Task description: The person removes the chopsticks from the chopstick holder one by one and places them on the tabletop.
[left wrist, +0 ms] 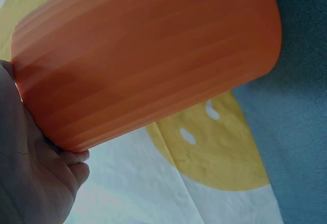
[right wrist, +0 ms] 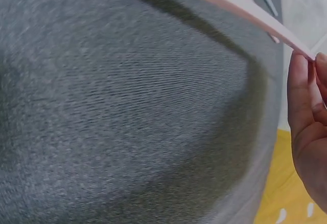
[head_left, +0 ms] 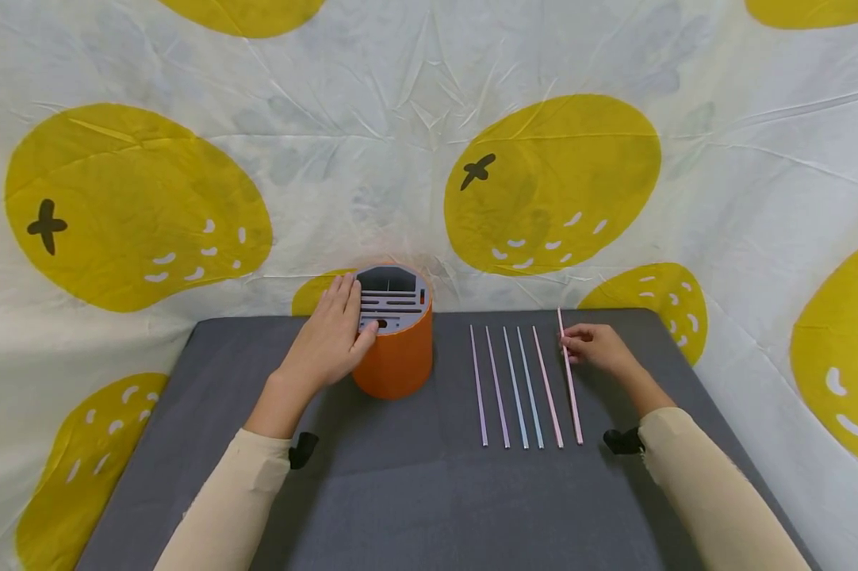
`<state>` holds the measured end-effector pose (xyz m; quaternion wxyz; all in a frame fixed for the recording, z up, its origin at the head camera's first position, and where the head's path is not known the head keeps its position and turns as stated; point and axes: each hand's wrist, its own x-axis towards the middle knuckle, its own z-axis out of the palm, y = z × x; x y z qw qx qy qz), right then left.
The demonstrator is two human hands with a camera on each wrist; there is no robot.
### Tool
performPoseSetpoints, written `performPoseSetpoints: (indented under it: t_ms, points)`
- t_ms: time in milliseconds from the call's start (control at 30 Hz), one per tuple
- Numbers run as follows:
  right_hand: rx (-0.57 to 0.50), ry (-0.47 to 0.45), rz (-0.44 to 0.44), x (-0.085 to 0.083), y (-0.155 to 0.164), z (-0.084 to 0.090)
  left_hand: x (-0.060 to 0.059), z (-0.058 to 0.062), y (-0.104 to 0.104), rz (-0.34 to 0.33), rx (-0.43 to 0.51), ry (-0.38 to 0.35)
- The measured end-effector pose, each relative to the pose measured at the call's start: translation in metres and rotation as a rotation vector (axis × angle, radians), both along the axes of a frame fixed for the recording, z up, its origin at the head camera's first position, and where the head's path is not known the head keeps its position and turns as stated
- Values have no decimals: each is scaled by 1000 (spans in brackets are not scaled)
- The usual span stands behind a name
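On the left side of the grey mat (head_left: 400,492), the left hand (head_left: 332,337) lies against an orange holder (head_left: 395,357), fingers straight and close together over its grey slotted lid (head_left: 392,301), thumb against the wall. The holder stands upright near the mat's back edge. Its slots and the deeper pocket at the back look dark; no stick shows in any of them, though the depths are hidden.

To the right, six thin sticks (head_left: 525,388) lie side by side on the mat, near each other but apart, purple, then blue, then pink. The right hand (head_left: 595,346) pinches the far end of the outermost pink stick (head_left: 570,381) between fingertips; the wrist view shows that end caught at the fingers (right wrist: 301,88).

Held so near one end, the long stick could, I judge, droop or swing and knock its neighbours askew. The narrow slots leave little margin, so a wobbling tip may miss, and a hard push could shift the holder if the left hand's hold is loose.
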<state>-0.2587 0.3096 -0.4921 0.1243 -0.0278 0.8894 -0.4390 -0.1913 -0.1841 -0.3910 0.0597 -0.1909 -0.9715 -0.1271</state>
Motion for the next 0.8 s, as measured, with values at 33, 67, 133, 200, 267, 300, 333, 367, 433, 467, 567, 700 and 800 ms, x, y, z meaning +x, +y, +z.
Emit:
performPoseSetpoints:
  t_ms: [33,67,133,200,267,300,333,367,433,467,567,700,800]
  points:
    - [0,-8,-3,0,0,-1,0,0,0,1,-2,2]
    - [-3,-15,-2,0,-1,-2,-1,0,0,1,-3,2]
    - [-13,-25,-10,-1,-2,-4,-1,1,0,0,-5,1]
    - [-23,-32,-10,-1,-2,-6,0,1,1,2,-4,-1]
    - [-26,-38,-15,-1,-2,-8,1,2,1,0,-1,-4]
    - [-26,-40,-17,-1,-2,-10,1,2,1,-1,1,-5]
    - [-29,-43,-25,-1,-2,-10,2,2,2,-1,1,-5]
    - [-29,-49,-33,-1,-2,-11,2,2,2,-2,3,-5]
    - [-30,-54,-46,-1,-3,-12,3,2,2,-3,3,1]
    - [-28,-57,-56,-1,-4,-12,3,2,2,-3,3,3]
    - [-27,-72,-84,-1,-7,-13,3,1,1,0,4,6]
    - [-23,-93,-102,0,-10,-15,3,1,0,1,6,-2]
    - [-19,-105,-108,-1,-12,-15,3,0,-1,1,1,1]
